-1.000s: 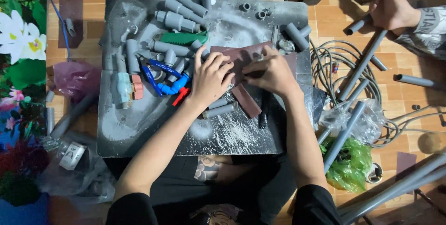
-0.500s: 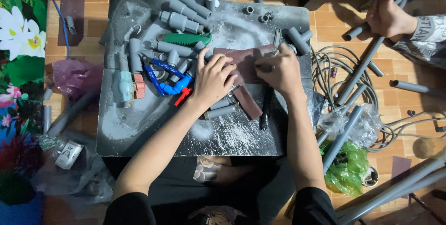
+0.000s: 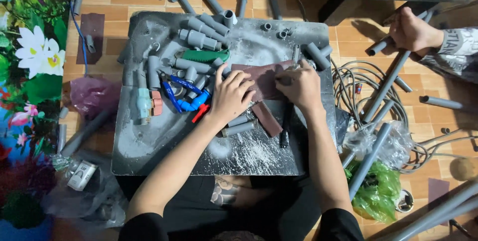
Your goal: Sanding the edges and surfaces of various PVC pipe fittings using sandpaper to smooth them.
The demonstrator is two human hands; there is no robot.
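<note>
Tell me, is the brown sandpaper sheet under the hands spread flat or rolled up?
Spread flat: the sandpaper sheet lies open on the board, pressed by both hands.

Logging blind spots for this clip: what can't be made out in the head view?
- What the right hand grips: its own fingers hide it.
- Part of the brown sandpaper sheet: covered by the left hand.
- The other person's hand and sleeve: cut off by the right edge.
- The long grey pipes: their ends run past the frame.

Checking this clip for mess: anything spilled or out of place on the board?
Yes: white dust lies scattered over the grey board near its front edge, below the left hand and right hand pressing on brown sandpaper.
</note>
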